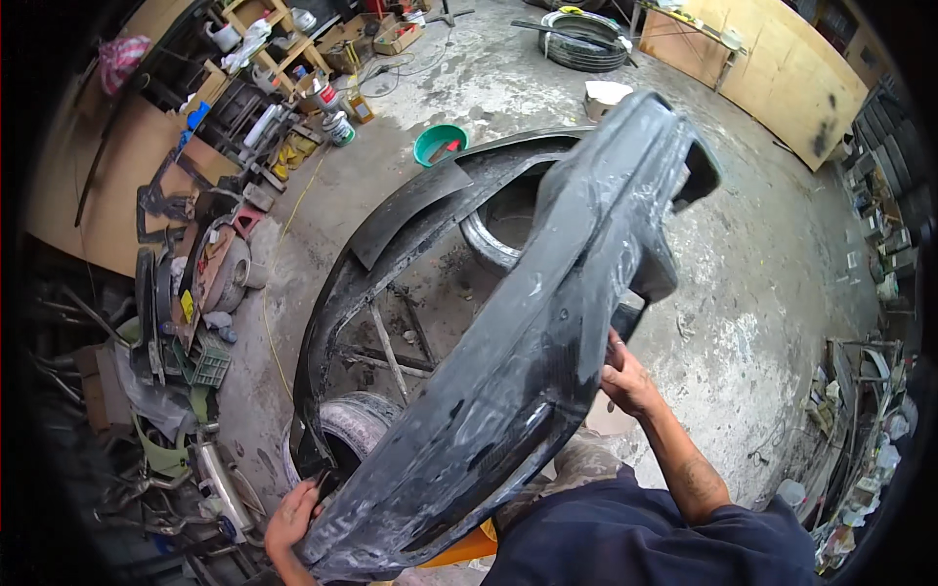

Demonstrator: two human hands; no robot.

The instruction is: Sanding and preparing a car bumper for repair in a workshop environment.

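A large black car bumper, scuffed with whitish dust, slants across the middle from lower left to upper right. At its near left end my left hand is closed on the edge, fingertips partly hidden. My right hand grips its right edge, the thumb on top and the other fingers mostly out of sight. Behind it curves a black bumper-like strip with a loose-looking dark flap; whether the two are one piece I cannot tell. Beneath them lie a whitish tire and another tire.
A green basin sits on the concrete floor beyond the strip. More tires are stacked far back. Cluttered parts and a silver muffler line the left; scrap lines the right. Plywood panels lean at back right.
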